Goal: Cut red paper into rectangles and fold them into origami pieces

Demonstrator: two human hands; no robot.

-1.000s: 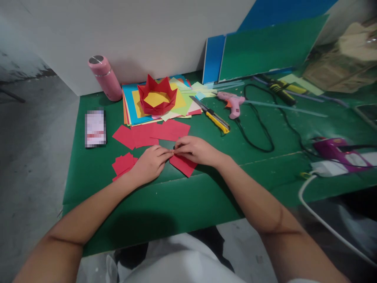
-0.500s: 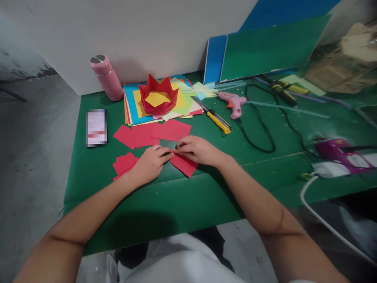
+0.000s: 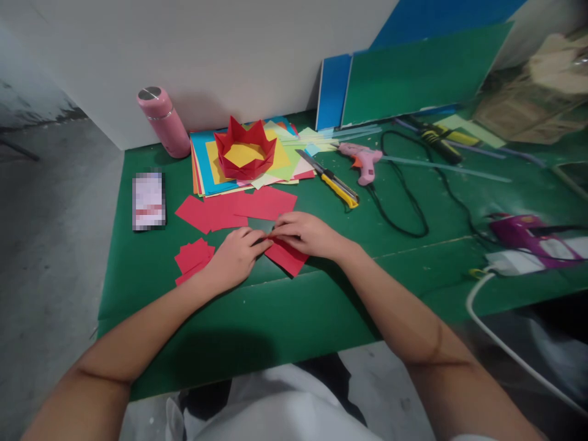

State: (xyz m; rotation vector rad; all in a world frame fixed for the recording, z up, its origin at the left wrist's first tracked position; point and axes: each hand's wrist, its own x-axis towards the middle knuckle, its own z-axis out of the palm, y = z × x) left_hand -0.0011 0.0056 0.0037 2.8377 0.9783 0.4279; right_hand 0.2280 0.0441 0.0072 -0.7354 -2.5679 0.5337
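My left hand [image 3: 236,254] and my right hand [image 3: 305,234] meet fingertip to fingertip over a small red paper piece [image 3: 287,256] lying on the green mat [image 3: 285,306]. Both hands pinch and press that paper at its near-left corner. Just left of my left hand lies a small stack of folded red pieces [image 3: 193,257]. Beyond the hands lie flat red paper sheets [image 3: 239,208]. A red folded paper crown [image 3: 245,150] stands on a pile of coloured paper [image 3: 206,165] farther back.
A pink bottle [image 3: 164,122] stands back left, a phone [image 3: 148,200] lies left. A yellow utility knife [image 3: 333,180], a pink glue gun [image 3: 362,162] with black cord [image 3: 404,196], a purple glue gun [image 3: 523,233] and a white cable [image 3: 496,343] lie right. Green and blue boards [image 3: 413,73] lean on the wall.
Almost nothing differs; my fingertips stay pinched on the red paper with only tiny shifts, and the view wobbles slightly.
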